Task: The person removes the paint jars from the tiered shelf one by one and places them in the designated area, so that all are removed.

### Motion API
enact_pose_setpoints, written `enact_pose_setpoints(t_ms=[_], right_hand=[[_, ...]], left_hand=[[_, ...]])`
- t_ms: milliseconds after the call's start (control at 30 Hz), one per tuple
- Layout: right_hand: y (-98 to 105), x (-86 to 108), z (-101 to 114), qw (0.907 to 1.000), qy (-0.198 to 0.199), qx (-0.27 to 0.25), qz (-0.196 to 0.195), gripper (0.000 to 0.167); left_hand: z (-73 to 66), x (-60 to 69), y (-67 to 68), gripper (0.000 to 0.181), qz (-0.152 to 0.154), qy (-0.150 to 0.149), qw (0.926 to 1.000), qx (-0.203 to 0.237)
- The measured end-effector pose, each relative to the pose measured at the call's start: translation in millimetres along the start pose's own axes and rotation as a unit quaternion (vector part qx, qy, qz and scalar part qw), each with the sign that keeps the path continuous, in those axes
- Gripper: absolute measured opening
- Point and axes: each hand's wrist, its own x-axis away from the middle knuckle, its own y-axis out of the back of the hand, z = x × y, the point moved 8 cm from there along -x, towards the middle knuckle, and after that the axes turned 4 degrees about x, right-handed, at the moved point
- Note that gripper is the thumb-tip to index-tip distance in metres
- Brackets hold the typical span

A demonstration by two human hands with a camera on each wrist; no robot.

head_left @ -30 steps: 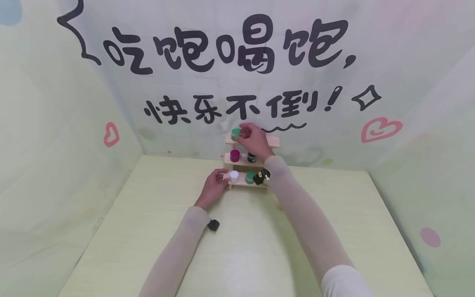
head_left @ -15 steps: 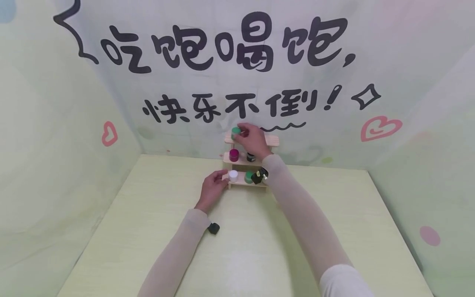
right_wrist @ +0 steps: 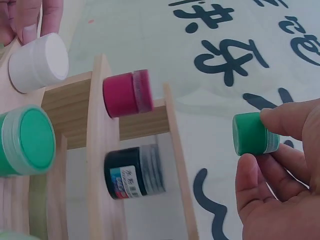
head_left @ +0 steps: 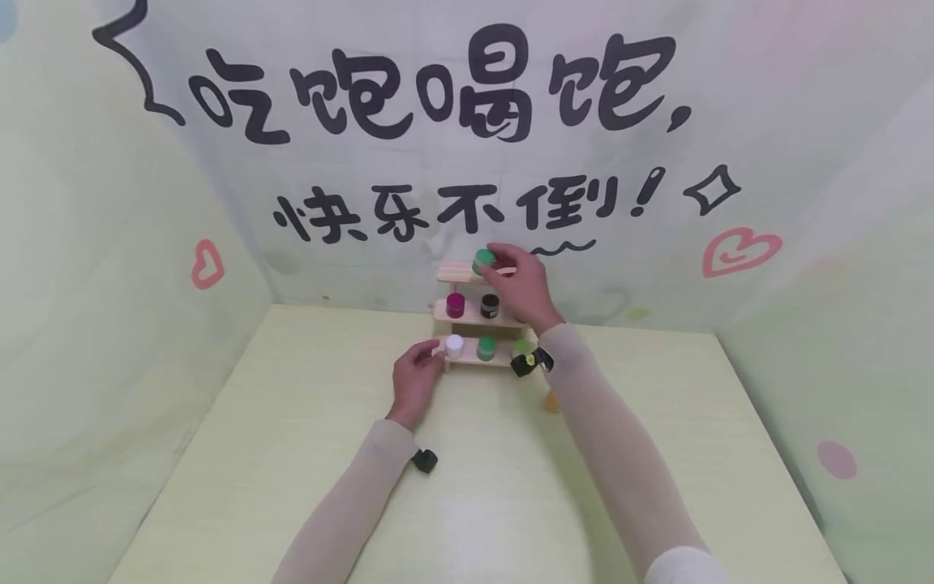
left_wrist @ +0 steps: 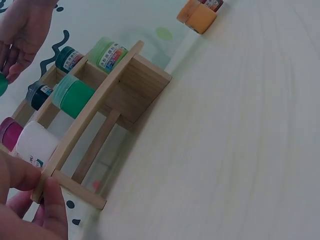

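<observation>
Right hand [head_left: 521,285]: fingers pinching a green jar [right_wrist: 251,134], lifted off the wooden rack [head_left: 473,316]. Left hand [head_left: 416,381]: fingers pinching rack's lower end, beside white jar [left_wrist: 36,142].

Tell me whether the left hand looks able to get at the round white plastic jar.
Probably yes: the left hand pinches the end of the pale wooden stand right beside the round white plastic jar, with nothing visible between them.

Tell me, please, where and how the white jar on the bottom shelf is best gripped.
Grip the white jar round its cylindrical sides, probably from front and above: it stands upright, unobstructed there, while the left hand and a green jar flank it.
</observation>
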Motion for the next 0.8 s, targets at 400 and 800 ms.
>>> enact_pose_setpoints(t_ms=[400, 800], right_hand=[[36.9, 36.8, -0.9, 0.9990, 0.009, -0.031, -0.030, 0.048], [59.7, 73.1, -24.6, 0.9970, 0.012, -0.065, -0.040, 0.048]], left_hand=[[7.1, 4.7, -0.9, 0.034, -0.014, 0.061, 0.9920, 0.110], [9.1, 0.7, -1.5, 0.035, -0.003, 0.077, 0.9849, 0.155]])
